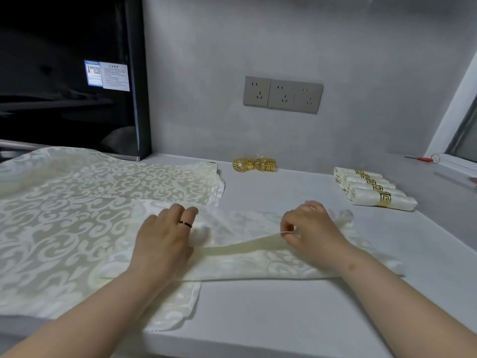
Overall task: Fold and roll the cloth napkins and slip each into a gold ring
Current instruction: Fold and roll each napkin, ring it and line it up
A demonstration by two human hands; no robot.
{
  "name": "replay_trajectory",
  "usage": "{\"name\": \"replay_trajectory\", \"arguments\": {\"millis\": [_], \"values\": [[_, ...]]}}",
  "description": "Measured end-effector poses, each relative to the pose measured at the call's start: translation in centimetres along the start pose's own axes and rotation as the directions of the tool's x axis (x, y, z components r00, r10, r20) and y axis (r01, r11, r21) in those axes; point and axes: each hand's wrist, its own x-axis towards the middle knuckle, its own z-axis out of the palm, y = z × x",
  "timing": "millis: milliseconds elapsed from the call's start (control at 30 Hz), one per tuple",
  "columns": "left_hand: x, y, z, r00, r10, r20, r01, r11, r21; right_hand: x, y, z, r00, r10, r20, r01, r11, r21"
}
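Note:
A cream damask napkin [258, 262] lies folded in a long band across the white counter in front of me. My left hand [165, 239] rests on its left end, fingers curled over the lifted edge of the fold. My right hand [309, 228] pinches that same edge between thumb and fingers, holding it a little above the cloth. A stack of flat napkins [77, 202] spreads out to the left. Loose gold rings [254, 164] sit by the wall. Several rolled napkins in gold rings [374, 188] lie at the right.
The white counter [284, 319] has its front edge close to me. A black appliance [72, 73] stands at the back left, a triple wall socket [282, 94] above the rings. A small red tool [423, 158] lies on the window sill at the far right.

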Motion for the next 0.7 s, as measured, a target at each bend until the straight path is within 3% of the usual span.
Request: {"name": "replay_trajectory", "arguments": {"millis": [100,200,333,567,700], "values": [[-0.4,-1.1,0.2,0.998,0.033,-0.058,-0.025,0.991,0.132,-1.3,-0.4,0.6,0.999,0.000,0.053,0.007,0.993,-0.120],[-0.8,-2.7,0.7,0.990,0.115,-0.080,-0.106,0.987,0.117,-2.6,0.1,1.4,0.998,-0.065,0.027,0.070,0.942,-0.329],[-1.4,-3.5,-0.5,0.976,0.216,-0.005,-0.215,0.972,0.096,-3.9,1.2,1.5,0.997,0.075,0.018,-0.058,0.877,-0.477],[-2.7,-3.3,-1.3,0.950,0.311,0.022,-0.311,0.950,0.021,-5.4,4.4,1.4,0.959,0.248,-0.135,-0.280,0.777,-0.563],[-2.8,-4.3,-1.1,0.975,0.219,0.034,-0.220,0.976,0.002,-5.7,4.8,1.1,0.938,0.346,0.025,-0.278,0.792,-0.543]]}}
